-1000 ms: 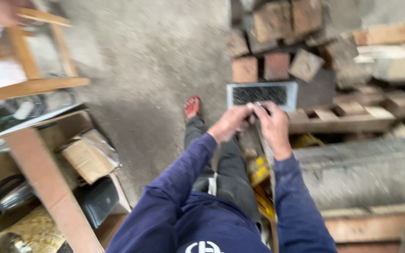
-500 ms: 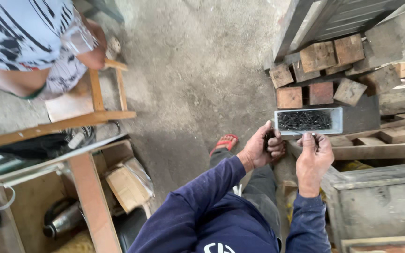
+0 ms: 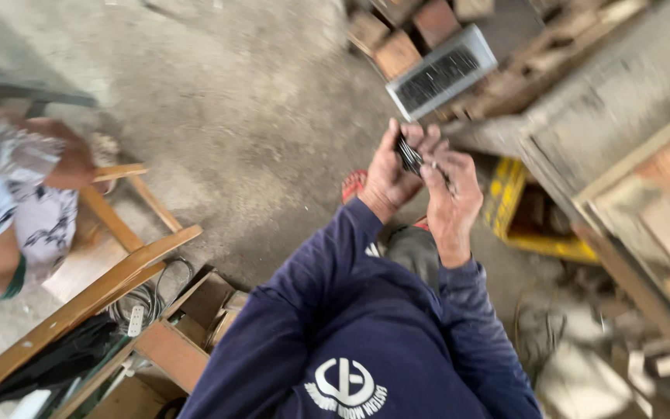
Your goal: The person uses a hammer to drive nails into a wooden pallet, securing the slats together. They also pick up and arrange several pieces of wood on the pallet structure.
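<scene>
My left hand and my right hand are close together in front of me, both closed around a small bundle of thin dark metal pieces, probably nails. The bundle sticks out between the fingers of both hands. Just beyond the hands, a shallow light-rimmed tray full of the same dark pieces rests on stacked timber. My dark blue sleeves fill the lower middle of the view.
Wooden blocks are piled behind the tray, and grey planks run along the right. A yellow crate sits below them. A red sandal shows on the concrete floor. Another person sits at the left by a wooden frame.
My hands have come back from the tray and now hold the dark bundle nearer my body. The camera has swung, so the tray sits tilted at the upper right.
</scene>
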